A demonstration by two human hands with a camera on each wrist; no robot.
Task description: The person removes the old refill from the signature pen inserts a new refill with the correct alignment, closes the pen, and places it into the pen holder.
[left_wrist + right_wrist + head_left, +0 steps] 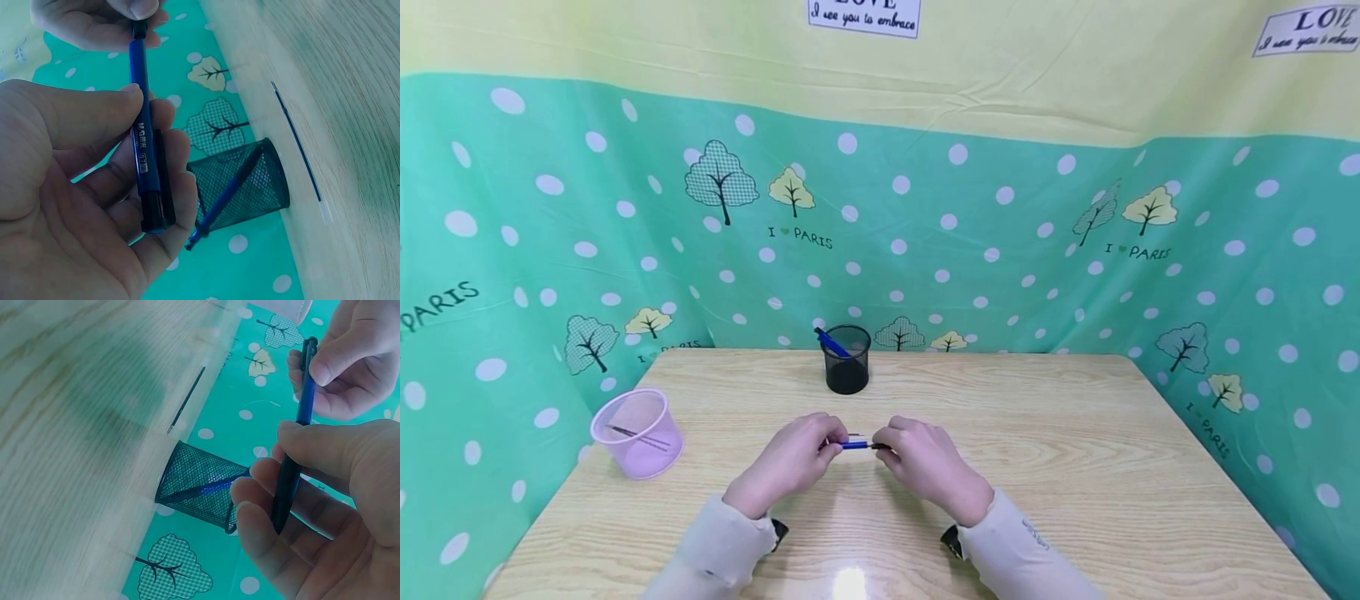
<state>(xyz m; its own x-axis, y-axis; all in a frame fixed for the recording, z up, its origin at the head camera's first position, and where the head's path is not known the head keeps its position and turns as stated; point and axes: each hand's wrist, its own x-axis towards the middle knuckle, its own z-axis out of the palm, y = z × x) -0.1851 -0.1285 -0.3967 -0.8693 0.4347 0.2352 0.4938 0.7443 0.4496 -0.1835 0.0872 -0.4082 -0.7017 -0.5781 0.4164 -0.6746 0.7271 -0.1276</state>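
Note:
My left hand (801, 454) pinches the blue barrel of a ballpoint pen (144, 125) between thumb and fingers, its black clip end lying toward the palm. At the pen's other end, my right hand (925, 462) grips the black front section (287, 487), tip pointing into that hand. The two parts are in line; whether they are fully joined I cannot tell. Just beyond the hands, a thin dark pen refill (297, 144) lies on the table.
Behind the hands stands a black mesh pen cup (847, 379) with a blue pen (833, 343) leaning in it. A purple basket (647, 458) at the table's left edge holds thin dark refills. A patterned green curtain (1000, 292) borders the wooden table (1075, 467).

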